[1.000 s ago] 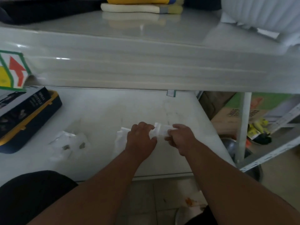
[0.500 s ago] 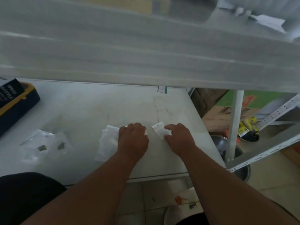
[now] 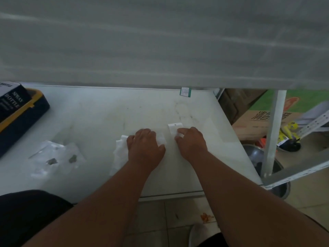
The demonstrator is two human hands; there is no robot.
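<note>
On the white lower shelf (image 3: 99,118) my left hand (image 3: 145,148) lies knuckles up over a crumpled clear plastic bag (image 3: 119,154), fingers curled on its right end. My right hand (image 3: 191,144) sits just to the right and pinches a small white header card (image 3: 175,128) that sticks out beyond the fingertips. A small gap separates the two hands. What lies under the palms is hidden.
A second clear bag with small dark metal pieces (image 3: 55,157) lies to the left. A dark blue and yellow case (image 3: 23,122) with a spray bottle box (image 3: 11,98) stands far left. The upper shelf edge (image 3: 160,50) overhangs. A white post (image 3: 272,132), a metal bowl (image 3: 260,157) and cartons (image 3: 252,122) are at the right.
The two hands held one packet together; now they have drawn apart, the right keeping the white card end and the left staying on the bag. The camera has tilted down.
</note>
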